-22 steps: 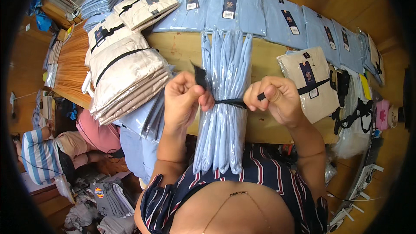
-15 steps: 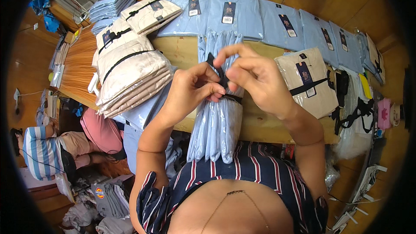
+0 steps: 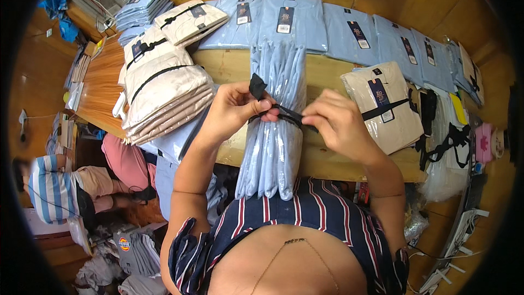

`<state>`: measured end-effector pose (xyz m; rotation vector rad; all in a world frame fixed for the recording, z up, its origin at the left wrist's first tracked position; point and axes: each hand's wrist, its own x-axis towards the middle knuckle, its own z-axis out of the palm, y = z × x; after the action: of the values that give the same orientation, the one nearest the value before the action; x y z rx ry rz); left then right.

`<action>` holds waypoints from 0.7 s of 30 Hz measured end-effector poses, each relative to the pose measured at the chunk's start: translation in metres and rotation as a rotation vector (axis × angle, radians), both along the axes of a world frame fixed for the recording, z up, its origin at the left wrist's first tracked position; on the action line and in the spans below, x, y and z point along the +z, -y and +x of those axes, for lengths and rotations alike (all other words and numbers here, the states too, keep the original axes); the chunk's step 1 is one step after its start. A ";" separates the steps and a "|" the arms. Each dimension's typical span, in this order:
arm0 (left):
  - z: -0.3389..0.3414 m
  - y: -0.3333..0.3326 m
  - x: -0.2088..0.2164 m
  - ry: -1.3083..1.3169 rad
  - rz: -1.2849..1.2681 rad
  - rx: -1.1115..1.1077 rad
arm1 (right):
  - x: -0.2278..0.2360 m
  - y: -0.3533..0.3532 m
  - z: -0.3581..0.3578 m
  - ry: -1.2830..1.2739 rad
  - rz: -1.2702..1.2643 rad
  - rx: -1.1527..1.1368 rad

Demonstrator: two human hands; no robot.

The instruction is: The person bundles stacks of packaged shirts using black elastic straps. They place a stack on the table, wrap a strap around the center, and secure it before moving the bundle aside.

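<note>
In front of me a bundle of folded light-blue garments in clear plastic bags [image 3: 270, 158] stands on edge across the table. A black fabric strip [image 3: 286, 112] runs around its middle. My left hand [image 3: 240, 108] pinches one part of the strip between thumb and fingers, and a short black end sticks up above the thumb. To the right, my right hand [image 3: 339, 121] is closed on the other end, with the strip stretched between both hands over the bundle. Whether a knot lies under the left fingers is hidden.
Bagged beige garments tied with black strips are stacked at left [image 3: 166, 98], and another beige pack [image 3: 382, 106] lies at right. Flat blue packs with dark tags [image 3: 292, 22] line the table's far side. Loose black strips [image 3: 450, 145] hang at far right. Another person [image 3: 54, 191] is at lower left.
My hands have drawn apart: the right moved right and down, pulling its strip end out taut. The left stayed near the bundle, still pinching the strip.
</note>
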<state>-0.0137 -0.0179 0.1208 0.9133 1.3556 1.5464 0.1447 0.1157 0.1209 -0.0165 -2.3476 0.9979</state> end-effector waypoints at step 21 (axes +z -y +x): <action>0.007 -0.011 0.008 -1.656 0.702 -0.011 | -0.012 0.003 -0.026 0.051 -0.673 0.188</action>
<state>-0.0068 -0.0065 0.1290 3.0041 1.6999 1.0610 0.1191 0.1128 0.1088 -0.0827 -1.9733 1.8538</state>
